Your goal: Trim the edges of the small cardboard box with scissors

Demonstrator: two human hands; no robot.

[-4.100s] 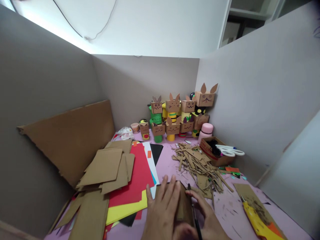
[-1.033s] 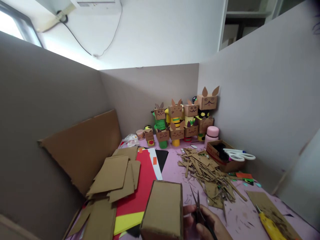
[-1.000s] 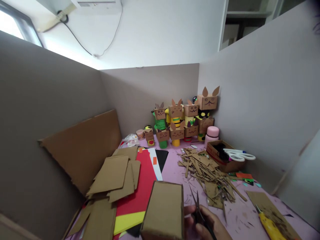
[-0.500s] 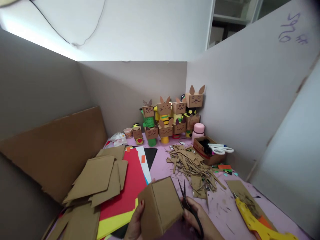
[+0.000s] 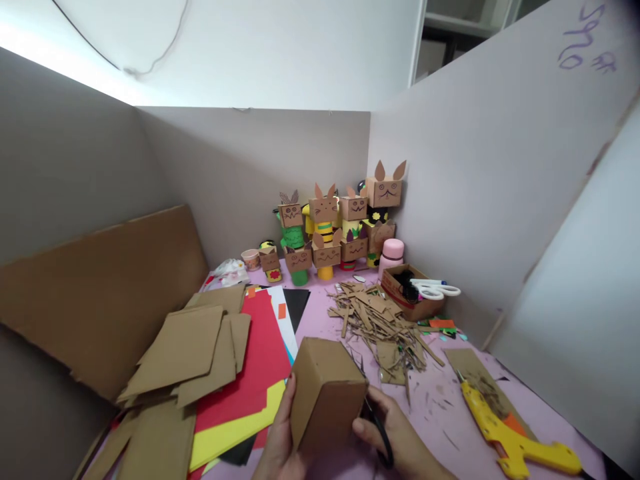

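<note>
The left hand (image 5: pixel 283 433) has its fingers half curled along the near left side of one cardboard box (image 5: pixel 325 393), which is tilted between the two hands. The right hand (image 5: pixel 395 430) is bent around one pair of black scissors (image 5: pixel 384 437), its thumb up against the box's right edge; the blades rise just beyond those fingers, partly hidden by the box.

Left of the left fingers I count at least five pieces of flat cardboard (image 5: pixel 180 343), with red paper (image 5: pixel 235 393) nearer the hand and two small orange stickers (image 5: pixel 282 311) farther out. Straight past the fingertips stand nine animal figures (image 5: pixel 327 255) with boxy heads and drawn faces, one paper cup (image 5: pixel 251 259) to their left and one pink bottle (image 5: pixel 391 257) to their right.

Ahead and right of the right fingers lies a heap of cardboard scraps (image 5: pixel 375 313), too tangled to count. Behind it is one small carton (image 5: pixel 423 311) with white-handled scissors (image 5: pixel 434 289); its red print is too small to read. One yellow glue gun (image 5: pixel 493 420) lies well right of those fingers. High above it, purple handwriting (image 5: pixel 580 40) marks the partition; I can't make it out.
</note>
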